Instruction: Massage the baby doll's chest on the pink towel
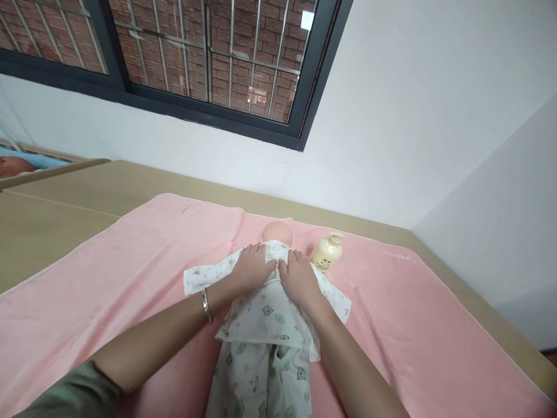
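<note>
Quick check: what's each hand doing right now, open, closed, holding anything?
Left hand: open, flat on the doll's printed garment, gripping nothing.
Right hand: open, flat on the same garment, gripping nothing.

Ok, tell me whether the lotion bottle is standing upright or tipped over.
Tipped over: the lotion bottle lies on its side on the pink towel, pump pointing toward the wall, beside the right hand.

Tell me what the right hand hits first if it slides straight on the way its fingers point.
Probably the doll's head: the right hand lies flat on the doll's printed garment, fingers aimed up toward the collar. The lotion bottle sits off to its right.
</note>
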`<state>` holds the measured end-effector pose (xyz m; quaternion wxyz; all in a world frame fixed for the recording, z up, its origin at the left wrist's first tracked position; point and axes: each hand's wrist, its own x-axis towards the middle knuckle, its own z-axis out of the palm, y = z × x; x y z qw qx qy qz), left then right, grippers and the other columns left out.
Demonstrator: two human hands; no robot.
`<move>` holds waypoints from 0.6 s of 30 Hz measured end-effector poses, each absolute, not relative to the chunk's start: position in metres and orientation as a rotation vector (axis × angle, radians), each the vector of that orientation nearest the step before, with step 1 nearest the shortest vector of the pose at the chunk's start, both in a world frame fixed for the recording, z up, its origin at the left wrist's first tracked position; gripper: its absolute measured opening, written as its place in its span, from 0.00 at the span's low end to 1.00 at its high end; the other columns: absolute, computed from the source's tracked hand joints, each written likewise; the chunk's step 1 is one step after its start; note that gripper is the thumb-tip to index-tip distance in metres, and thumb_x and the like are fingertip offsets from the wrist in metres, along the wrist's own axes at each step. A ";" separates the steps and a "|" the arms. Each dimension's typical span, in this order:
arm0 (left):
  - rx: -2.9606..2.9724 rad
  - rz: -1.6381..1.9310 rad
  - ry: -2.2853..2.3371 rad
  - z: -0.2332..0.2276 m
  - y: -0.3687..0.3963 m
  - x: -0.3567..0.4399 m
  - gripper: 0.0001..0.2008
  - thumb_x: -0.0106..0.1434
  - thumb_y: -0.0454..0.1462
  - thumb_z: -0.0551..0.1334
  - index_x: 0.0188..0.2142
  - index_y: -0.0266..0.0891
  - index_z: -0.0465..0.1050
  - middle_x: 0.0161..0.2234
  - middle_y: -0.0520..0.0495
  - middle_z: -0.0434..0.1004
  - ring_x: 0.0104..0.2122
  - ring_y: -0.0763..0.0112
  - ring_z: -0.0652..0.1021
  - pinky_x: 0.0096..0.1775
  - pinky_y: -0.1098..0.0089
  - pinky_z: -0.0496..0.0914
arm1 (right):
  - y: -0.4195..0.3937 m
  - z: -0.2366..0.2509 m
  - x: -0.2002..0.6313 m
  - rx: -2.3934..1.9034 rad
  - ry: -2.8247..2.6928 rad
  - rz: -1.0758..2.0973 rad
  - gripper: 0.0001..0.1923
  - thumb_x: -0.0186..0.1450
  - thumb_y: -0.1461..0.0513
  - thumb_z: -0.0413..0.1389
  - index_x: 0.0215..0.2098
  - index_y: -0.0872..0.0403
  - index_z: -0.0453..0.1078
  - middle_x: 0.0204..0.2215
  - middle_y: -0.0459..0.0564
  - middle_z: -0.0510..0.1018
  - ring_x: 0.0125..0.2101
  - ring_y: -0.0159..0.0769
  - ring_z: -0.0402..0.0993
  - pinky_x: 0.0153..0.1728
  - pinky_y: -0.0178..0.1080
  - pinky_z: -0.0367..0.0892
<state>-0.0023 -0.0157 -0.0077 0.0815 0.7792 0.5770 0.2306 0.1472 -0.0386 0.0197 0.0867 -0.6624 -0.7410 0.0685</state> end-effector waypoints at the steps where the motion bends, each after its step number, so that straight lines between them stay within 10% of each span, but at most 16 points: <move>1: 2.285 0.664 1.715 -0.005 -0.012 -0.005 0.12 0.70 0.40 0.54 0.42 0.37 0.73 0.45 0.36 0.81 0.47 0.53 0.80 0.51 0.56 0.72 | -0.044 0.022 0.143 -1.983 -2.226 0.184 0.31 0.77 0.56 0.40 0.68 0.71 0.59 0.67 0.73 0.65 0.69 0.55 0.58 0.68 0.50 0.50; 11: 2.489 0.751 1.769 -0.025 -0.037 0.008 0.20 0.69 0.38 0.53 0.58 0.34 0.68 0.61 0.29 0.71 0.64 0.43 0.68 0.62 0.44 0.61 | -0.023 0.022 0.163 -1.849 -2.205 0.349 0.24 0.77 0.55 0.42 0.56 0.63 0.71 0.57 0.66 0.77 0.59 0.49 0.71 0.59 0.44 0.60; 18: 2.328 0.647 1.718 -0.013 -0.015 -0.002 0.15 0.69 0.39 0.52 0.48 0.34 0.72 0.51 0.33 0.79 0.53 0.49 0.76 0.57 0.52 0.68 | -0.033 0.021 0.152 -1.923 -2.217 0.248 0.27 0.77 0.55 0.41 0.62 0.65 0.67 0.63 0.70 0.71 0.64 0.55 0.66 0.64 0.50 0.56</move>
